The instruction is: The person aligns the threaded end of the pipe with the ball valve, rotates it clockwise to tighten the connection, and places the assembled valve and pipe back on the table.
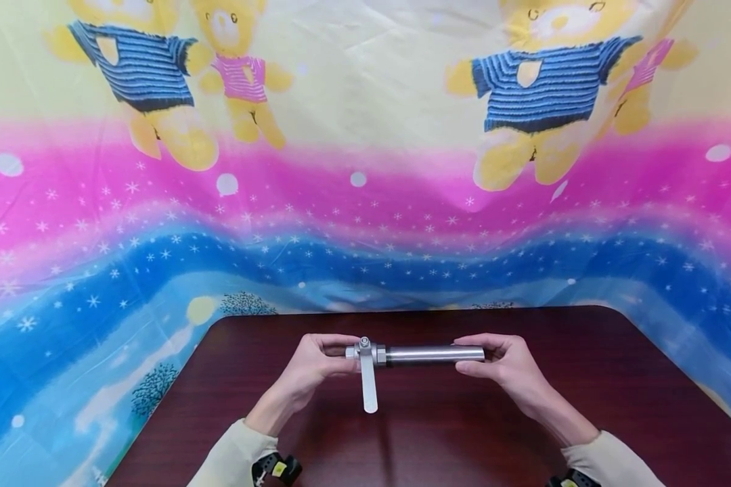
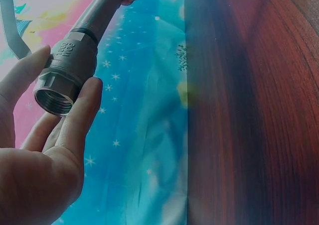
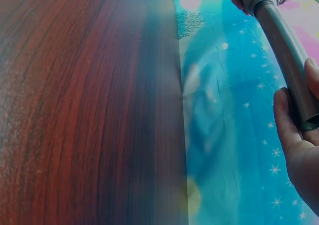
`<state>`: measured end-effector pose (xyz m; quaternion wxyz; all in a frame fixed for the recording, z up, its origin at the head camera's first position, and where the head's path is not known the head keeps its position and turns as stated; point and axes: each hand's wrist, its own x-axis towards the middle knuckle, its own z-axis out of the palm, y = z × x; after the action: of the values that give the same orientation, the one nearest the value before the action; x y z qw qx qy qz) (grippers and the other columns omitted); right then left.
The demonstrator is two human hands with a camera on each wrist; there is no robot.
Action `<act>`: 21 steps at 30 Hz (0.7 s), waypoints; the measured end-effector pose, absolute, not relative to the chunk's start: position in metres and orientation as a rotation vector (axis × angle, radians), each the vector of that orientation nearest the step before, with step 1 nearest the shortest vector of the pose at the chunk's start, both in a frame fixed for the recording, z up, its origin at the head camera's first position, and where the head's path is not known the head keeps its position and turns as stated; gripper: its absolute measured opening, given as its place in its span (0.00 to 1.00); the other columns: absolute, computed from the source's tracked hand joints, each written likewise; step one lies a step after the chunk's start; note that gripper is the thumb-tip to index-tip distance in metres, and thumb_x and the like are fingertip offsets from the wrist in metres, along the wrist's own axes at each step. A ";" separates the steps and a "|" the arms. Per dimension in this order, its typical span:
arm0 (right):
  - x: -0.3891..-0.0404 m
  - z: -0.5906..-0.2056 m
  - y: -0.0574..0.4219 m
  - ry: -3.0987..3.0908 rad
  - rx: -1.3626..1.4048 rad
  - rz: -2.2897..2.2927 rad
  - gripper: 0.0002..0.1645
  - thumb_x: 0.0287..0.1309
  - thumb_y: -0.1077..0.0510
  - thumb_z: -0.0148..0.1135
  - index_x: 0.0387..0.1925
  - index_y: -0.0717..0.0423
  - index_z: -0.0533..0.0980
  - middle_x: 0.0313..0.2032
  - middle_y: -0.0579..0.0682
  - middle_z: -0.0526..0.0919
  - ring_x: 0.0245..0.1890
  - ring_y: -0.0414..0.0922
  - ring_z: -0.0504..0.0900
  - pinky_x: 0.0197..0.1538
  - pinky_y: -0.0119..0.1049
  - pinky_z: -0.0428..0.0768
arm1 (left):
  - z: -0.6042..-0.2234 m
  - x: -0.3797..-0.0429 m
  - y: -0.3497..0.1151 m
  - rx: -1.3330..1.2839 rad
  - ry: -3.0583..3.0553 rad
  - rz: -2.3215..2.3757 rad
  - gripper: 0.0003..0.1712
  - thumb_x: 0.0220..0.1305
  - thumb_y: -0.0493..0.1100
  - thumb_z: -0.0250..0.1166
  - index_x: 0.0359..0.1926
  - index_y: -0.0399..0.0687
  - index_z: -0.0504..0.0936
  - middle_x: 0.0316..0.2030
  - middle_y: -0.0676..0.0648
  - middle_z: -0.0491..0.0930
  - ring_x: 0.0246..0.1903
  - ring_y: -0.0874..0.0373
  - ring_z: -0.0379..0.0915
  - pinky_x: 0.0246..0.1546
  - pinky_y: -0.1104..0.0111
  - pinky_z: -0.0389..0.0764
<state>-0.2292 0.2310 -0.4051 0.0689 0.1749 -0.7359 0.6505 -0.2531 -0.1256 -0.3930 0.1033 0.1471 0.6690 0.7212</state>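
Note:
A metal ball valve (image 1: 365,353) with a flat lever handle (image 1: 370,389) is joined to a straight steel pipe (image 1: 435,354). Both are held up level above the table. My left hand (image 1: 309,368) grips the valve's hexagonal end between thumb and fingers. In the left wrist view the valve body (image 2: 67,60) carries raised lettering, and its threaded opening (image 2: 54,101) faces me. At the pipe's far end my right hand (image 1: 512,368) pinches it between thumb and fingers. The right wrist view shows the pipe's open end (image 3: 311,121) beside the right palm.
Beneath lies a dark red-brown wooden table (image 1: 438,433). Behind it and along its sides hangs a cloth (image 1: 365,223) printed with bears, snowflakes and coloured bands. Dark wrist straps (image 1: 275,468) sit over light sleeves (image 1: 237,450).

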 end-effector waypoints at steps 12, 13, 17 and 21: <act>-0.229 -0.408 0.229 -2.225 0.521 1.948 0.25 0.53 0.69 0.79 0.53 0.71 0.84 0.39 0.53 0.90 0.34 0.40 0.84 0.35 0.32 0.84 | -0.397 -0.252 -0.126 0.429 1.967 2.134 0.26 0.55 0.27 0.75 0.57 0.27 0.84 0.43 0.36 0.89 0.39 0.54 0.88 0.47 0.57 0.88; -0.229 -0.409 0.228 -2.226 0.521 1.952 0.25 0.53 0.69 0.79 0.53 0.72 0.83 0.39 0.53 0.90 0.34 0.40 0.84 0.36 0.32 0.84 | -0.398 -0.252 -0.126 0.429 1.967 2.135 0.26 0.55 0.27 0.75 0.57 0.26 0.84 0.43 0.36 0.89 0.39 0.54 0.88 0.47 0.58 0.88; -0.229 -0.412 0.228 -2.228 0.532 1.954 0.27 0.52 0.70 0.79 0.54 0.75 0.82 0.39 0.53 0.91 0.34 0.40 0.85 0.36 0.33 0.85 | -0.400 -0.251 -0.127 0.432 1.962 2.137 0.26 0.55 0.27 0.75 0.57 0.26 0.84 0.44 0.35 0.89 0.39 0.55 0.88 0.44 0.61 0.88; -0.229 -0.411 0.228 -2.229 0.541 1.942 0.25 0.52 0.69 0.79 0.53 0.72 0.84 0.39 0.54 0.91 0.33 0.40 0.85 0.36 0.33 0.86 | -0.399 -0.251 -0.127 0.442 1.964 2.135 0.26 0.55 0.27 0.75 0.57 0.27 0.84 0.43 0.36 0.89 0.40 0.54 0.88 0.45 0.61 0.88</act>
<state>-0.2287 0.2282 -0.4108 0.0682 0.1797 -0.7399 0.6446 -0.2509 -0.1271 -0.3995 0.1037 0.1498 0.6657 0.7236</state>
